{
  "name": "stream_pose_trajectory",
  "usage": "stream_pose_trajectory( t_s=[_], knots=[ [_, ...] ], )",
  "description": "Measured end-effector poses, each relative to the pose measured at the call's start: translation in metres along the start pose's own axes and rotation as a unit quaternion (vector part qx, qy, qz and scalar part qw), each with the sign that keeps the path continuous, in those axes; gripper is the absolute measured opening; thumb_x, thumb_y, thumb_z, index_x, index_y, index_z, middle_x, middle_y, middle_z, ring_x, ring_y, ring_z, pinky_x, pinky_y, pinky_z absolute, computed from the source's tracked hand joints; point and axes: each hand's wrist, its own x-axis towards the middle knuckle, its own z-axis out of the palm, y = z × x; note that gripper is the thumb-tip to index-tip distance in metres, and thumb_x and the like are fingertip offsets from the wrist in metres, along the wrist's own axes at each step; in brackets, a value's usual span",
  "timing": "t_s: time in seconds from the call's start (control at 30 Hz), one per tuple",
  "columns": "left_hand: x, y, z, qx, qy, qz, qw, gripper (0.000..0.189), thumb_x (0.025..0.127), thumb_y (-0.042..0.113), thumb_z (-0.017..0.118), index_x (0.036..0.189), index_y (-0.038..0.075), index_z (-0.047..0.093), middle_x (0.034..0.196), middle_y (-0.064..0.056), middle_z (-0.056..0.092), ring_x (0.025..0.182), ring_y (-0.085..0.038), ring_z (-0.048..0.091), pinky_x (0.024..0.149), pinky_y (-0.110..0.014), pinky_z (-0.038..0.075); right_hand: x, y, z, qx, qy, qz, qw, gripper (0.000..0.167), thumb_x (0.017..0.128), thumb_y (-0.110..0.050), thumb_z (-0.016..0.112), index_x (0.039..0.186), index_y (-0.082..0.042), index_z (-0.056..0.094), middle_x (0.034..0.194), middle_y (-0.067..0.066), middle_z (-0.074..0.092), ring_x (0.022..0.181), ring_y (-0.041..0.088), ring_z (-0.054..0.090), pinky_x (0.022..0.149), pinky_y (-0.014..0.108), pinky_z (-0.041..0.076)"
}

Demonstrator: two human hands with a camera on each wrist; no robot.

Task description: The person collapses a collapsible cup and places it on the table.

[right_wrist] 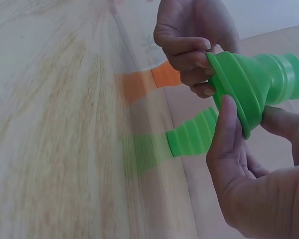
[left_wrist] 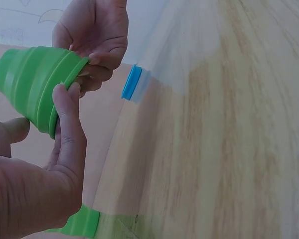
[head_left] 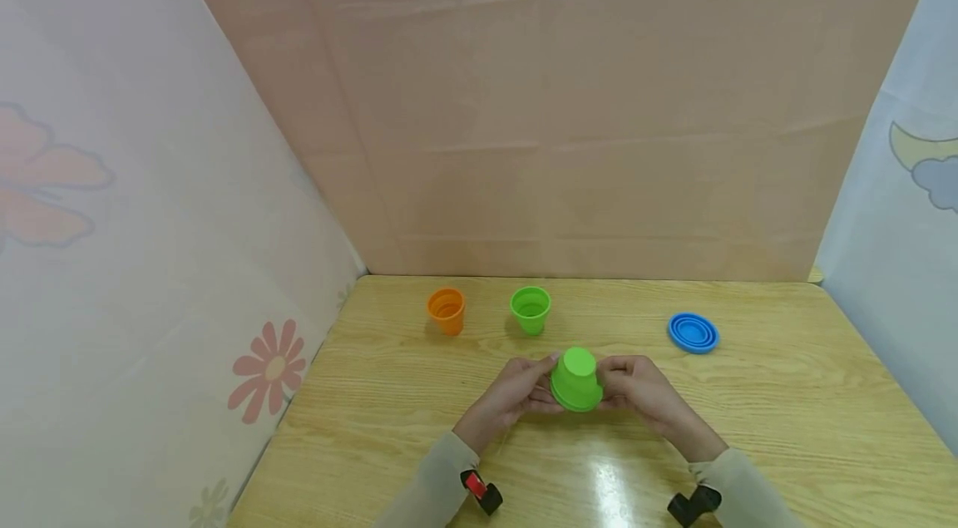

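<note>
Both hands hold a green collapsible cup point(head_left: 578, 382) above the table, its base turned up and its wide rim toward the person. My left hand point(head_left: 516, 388) grips the rim from one side, fingers beneath and thumb on the wall. From the other side my right hand point(head_left: 642, 391) pinches the rim, with its thumb pressed against the wall. In the right wrist view the held cup point(right_wrist: 241, 84) is drawn out near its base, with a wide flare by the rim. A second green cup point(head_left: 530, 310) stands upright behind the hands.
An orange collapsible cup point(head_left: 446, 310) stands upright at the back left. At the right lies a blue collapsible cup point(head_left: 693, 333), folded flat. The wooden table point(head_left: 359, 395) meets a brown back panel point(head_left: 539, 137), with patterned sheets rising on both sides.
</note>
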Motion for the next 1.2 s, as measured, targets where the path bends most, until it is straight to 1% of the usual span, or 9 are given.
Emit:
stream_pose_trajectory(
  t_s=[0.17, 0.3, 0.4, 0.6, 0.7, 0.87, 1.03, 1.2],
  knots=[
    [0.0002, 0.0000, -0.0001, 0.015, -0.004, -0.008, 0.9998, 0.053, 0.104, 0.048, 0.062, 0.107, -0.003, 0.076, 0.076, -0.004, 0.076, 0.065, -0.011, 0.075, 0.071, -0.031, 0.068, -0.0001, -0.0017, 0.0028, -0.028, 0.019, -0.011, 0.9994, 0.042, 0.104, -0.014, 0.060, 0.129, 0.020, 0.059, 0.099, 0.002, 0.077, 0.082, 0.016, 0.077, 0.081, 0.041, 0.069],
    [0.0004, -0.0004, -0.0007, 0.019, -0.004, -0.012, 0.9997, 0.052, 0.104, 0.048, 0.062, 0.105, -0.003, 0.076, 0.075, -0.005, 0.075, 0.063, -0.011, 0.074, 0.070, -0.031, 0.068, -0.0003, -0.0022, 0.0032, -0.049, 0.027, -0.023, 0.9982, 0.039, 0.103, -0.012, 0.061, 0.126, 0.020, 0.061, 0.101, 0.010, 0.078, 0.080, 0.019, 0.078, 0.079, 0.044, 0.069],
    [0.0007, -0.0002, -0.0013, 0.019, -0.012, -0.012, 0.9997, 0.053, 0.104, 0.047, 0.063, 0.104, -0.003, 0.077, 0.074, -0.005, 0.075, 0.063, -0.012, 0.074, 0.068, -0.030, 0.068, -0.0008, -0.0030, 0.0029, -0.059, 0.026, -0.034, 0.9973, 0.037, 0.103, -0.011, 0.061, 0.124, 0.020, 0.062, 0.102, 0.013, 0.078, 0.079, 0.019, 0.077, 0.077, 0.046, 0.069],
    [-0.0016, 0.0005, -0.0011, 0.021, -0.030, -0.013, 0.9992, 0.051, 0.105, 0.044, 0.061, 0.106, -0.005, 0.076, 0.074, -0.005, 0.075, 0.063, -0.012, 0.075, 0.070, -0.031, 0.068, -0.0026, -0.0019, 0.0019, -0.064, 0.020, -0.038, 0.9970, 0.036, 0.103, -0.011, 0.062, 0.122, 0.020, 0.064, 0.098, 0.007, 0.078, 0.079, 0.017, 0.077, 0.076, 0.045, 0.069],
    [-0.0029, 0.0008, -0.0006, 0.022, -0.037, -0.013, 0.9990, 0.051, 0.106, 0.043, 0.061, 0.107, -0.005, 0.076, 0.075, -0.005, 0.076, 0.065, -0.012, 0.076, 0.073, -0.033, 0.069, -0.0035, -0.0003, 0.0009, -0.064, 0.017, -0.038, 0.9971, 0.036, 0.103, -0.011, 0.062, 0.121, 0.020, 0.064, 0.098, 0.008, 0.078, 0.080, 0.017, 0.077, 0.076, 0.045, 0.069],
    [-0.0025, 0.0005, -0.0009, 0.025, -0.036, -0.013, 0.9990, 0.050, 0.106, 0.044, 0.061, 0.109, -0.003, 0.076, 0.077, -0.005, 0.077, 0.067, -0.014, 0.077, 0.076, -0.037, 0.069, -0.0033, 0.0012, -0.0001, -0.059, 0.018, -0.043, 0.9972, 0.036, 0.102, -0.009, 0.060, 0.121, 0.021, 0.064, 0.100, 0.013, 0.078, 0.080, 0.016, 0.076, 0.076, 0.044, 0.069],
    [-0.0023, 0.0008, -0.0012, 0.027, -0.030, -0.018, 0.9991, 0.043, 0.104, 0.039, 0.064, 0.108, -0.002, 0.077, 0.074, -0.004, 0.076, 0.065, -0.013, 0.076, 0.072, -0.035, 0.069, -0.0028, 0.0032, 0.0005, -0.061, 0.018, -0.040, 0.9972, 0.033, 0.099, -0.006, 0.061, 0.119, 0.020, 0.066, 0.100, 0.015, 0.078, 0.080, 0.017, 0.076, 0.076, 0.045, 0.069],
    [-0.0034, 0.0028, -0.0022, 0.033, -0.021, -0.020, 0.9991, 0.040, 0.102, 0.038, 0.066, 0.106, 0.000, 0.078, 0.071, -0.002, 0.075, 0.061, -0.011, 0.073, 0.065, -0.030, 0.068, -0.0027, 0.0045, 0.0006, -0.062, 0.014, -0.044, 0.9970, 0.031, 0.099, -0.006, 0.061, 0.118, 0.018, 0.067, 0.098, 0.012, 0.078, 0.079, 0.016, 0.076, 0.075, 0.047, 0.069]
  ],
)
